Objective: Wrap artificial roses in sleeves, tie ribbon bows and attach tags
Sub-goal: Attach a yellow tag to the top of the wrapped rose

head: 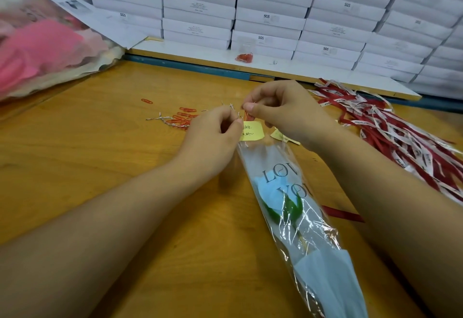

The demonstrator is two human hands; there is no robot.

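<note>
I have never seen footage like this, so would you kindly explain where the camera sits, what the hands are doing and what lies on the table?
There is no machine here: a person works with bare hands. The single picture comes from a camera worn on their head, looking forward and down. On the wooden table lies a clear sleeve with a blue rose inside. The left hand pinches a yellow note at the sleeve's far end. The right hand has a red paper clip in its grip at the note's top edge. Around them lie loose paper clips, silver twist ties and red-and-white ribbons. White boxes are stacked behind.
</note>
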